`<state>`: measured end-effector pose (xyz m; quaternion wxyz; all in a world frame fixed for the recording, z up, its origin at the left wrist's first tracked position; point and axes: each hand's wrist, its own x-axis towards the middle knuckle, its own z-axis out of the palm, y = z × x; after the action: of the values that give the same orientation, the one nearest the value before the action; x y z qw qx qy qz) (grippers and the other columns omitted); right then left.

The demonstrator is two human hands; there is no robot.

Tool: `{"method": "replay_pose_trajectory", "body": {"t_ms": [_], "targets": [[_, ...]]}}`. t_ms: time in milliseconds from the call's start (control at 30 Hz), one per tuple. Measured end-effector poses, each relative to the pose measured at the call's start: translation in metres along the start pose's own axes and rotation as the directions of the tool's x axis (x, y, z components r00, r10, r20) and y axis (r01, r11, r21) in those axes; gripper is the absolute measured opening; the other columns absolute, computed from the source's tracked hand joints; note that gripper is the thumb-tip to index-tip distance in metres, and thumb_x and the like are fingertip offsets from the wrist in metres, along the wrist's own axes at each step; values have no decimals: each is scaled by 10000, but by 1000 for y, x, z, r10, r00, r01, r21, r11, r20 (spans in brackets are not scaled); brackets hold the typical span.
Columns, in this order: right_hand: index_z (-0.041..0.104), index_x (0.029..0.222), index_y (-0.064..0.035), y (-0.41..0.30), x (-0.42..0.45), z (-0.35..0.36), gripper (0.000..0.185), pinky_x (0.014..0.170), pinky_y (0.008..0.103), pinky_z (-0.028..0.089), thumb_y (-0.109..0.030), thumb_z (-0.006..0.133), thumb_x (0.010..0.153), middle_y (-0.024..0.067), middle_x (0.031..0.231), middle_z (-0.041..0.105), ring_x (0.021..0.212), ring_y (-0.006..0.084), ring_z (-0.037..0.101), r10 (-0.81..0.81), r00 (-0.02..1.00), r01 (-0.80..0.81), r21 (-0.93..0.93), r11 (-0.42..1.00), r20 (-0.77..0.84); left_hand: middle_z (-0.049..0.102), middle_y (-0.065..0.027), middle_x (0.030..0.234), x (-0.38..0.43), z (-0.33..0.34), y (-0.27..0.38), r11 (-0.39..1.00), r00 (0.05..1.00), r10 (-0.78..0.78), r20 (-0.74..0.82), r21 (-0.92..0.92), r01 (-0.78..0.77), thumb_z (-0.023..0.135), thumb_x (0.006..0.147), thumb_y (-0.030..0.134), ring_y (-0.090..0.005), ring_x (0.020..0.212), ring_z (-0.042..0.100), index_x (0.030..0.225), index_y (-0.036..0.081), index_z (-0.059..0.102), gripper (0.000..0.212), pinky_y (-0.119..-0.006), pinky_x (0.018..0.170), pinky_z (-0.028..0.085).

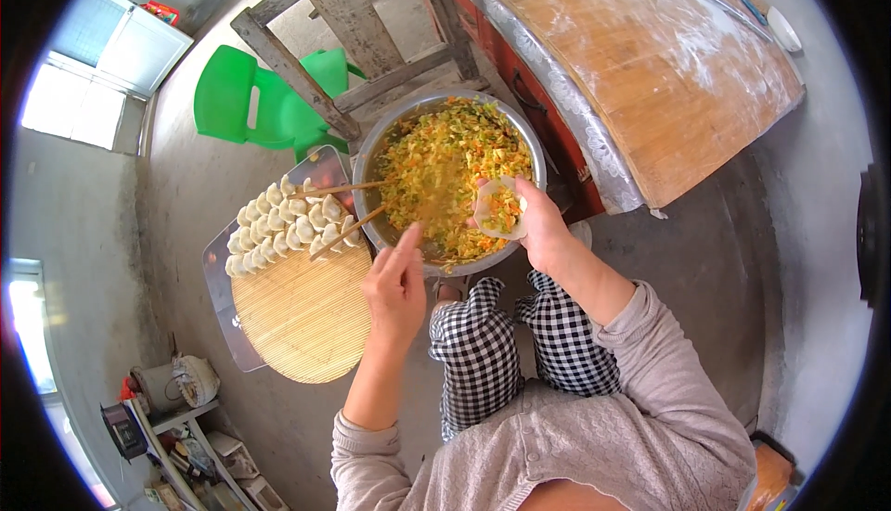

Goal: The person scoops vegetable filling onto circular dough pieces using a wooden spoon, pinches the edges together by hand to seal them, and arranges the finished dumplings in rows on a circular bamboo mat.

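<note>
In my right hand point(541, 222) lies a round dough wrapper point(516, 231), cupped and bearing a heap of chopped vegetable filling point(500, 209). It is held above the right side of a large metal basin point(363, 215) of the same yellow, green and orange mix point(445, 163). My left hand point(395, 288) is just off the basin's near left rim, index finger extended, the others partly curled, holding nothing visible. Two wooden chopsticks point(348, 234) rest apart across the left rim, tips in the filling. Rows of folded dumplings point(278, 222) sit on the far part of a round slatted mat point(306, 323).
Beneath the mat is a dark tray or board point(226, 309). A green plastic chair point(271, 107) and an old wooden chair point(362, 24) stand beyond. At the right, a floured wooden board point(647, 93) covers a red cabinet point(501, 58). A cluttered shelf point(188, 434) stands lower left.
</note>
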<state>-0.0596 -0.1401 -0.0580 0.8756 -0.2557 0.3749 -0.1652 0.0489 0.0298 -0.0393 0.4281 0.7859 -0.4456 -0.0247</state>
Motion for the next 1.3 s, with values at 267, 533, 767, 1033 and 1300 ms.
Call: {"method": "replay_pose_trajectory", "body": {"t_ms": [267, 533, 767, 1033, 1300], "targets": [[556, 1136, -24, 8, -1, 4, 520, 826, 331, 514, -426, 257, 996, 90, 1011, 643, 866, 189, 644, -53, 995, 39, -174, 984, -79, 510, -91, 653, -5, 3, -1, 999, 998, 12, 65, -41, -9, 578, 839, -20, -174, 526, 489, 1144, 54, 633, 319, -290, 485, 405], [522, 1217, -24, 8, 5, -8, 505, 887, 344, 494, -418, 308, 985, 86, 1099, 611, 987, 183, 609, -46, 997, 37, -122, 992, -67, 574, -114, 706, -4, -2, 1, 997, 993, -38, 108, -68, 46, 561, 839, -33, -180, 587, 540, 1140, 36, 632, 317, -286, 537, 433], [460, 1224, 19, -14, 14, -8, 466, 870, 407, 516, -316, 239, 987, 194, 1122, 580, 995, 332, 601, 128, 990, -114, 206, 972, -57, 508, -80, 677, -19, 9, 6, 988, 988, 154, 9, -18, -153, 583, 789, -73, -160, 536, 511, 1168, 48, 621, 399, -275, 476, 422], [447, 1153, 40, -23, 12, 12, 379, 895, 436, 500, -246, 267, 982, 224, 1073, 551, 1012, 392, 585, 119, 992, -101, 345, 933, -32, 522, -68, 774, -32, 34, 19, 968, 981, 167, 101, 171, -183, 615, 780, -14, -221, 563, 561, 1210, 81, 585, 441, -333, 480, 471], [511, 1082, 37, -39, 37, -18, 330, 842, 422, 533, -214, 335, 959, 212, 1039, 597, 922, 364, 620, 19, 995, 15, 354, 935, -93, 509, -44, 771, -27, 15, -28, 905, 991, 96, 98, 406, -128, 637, 775, 62, -200, 620, 545, 1101, 87, 647, 327, -322, 467, 440]]}}
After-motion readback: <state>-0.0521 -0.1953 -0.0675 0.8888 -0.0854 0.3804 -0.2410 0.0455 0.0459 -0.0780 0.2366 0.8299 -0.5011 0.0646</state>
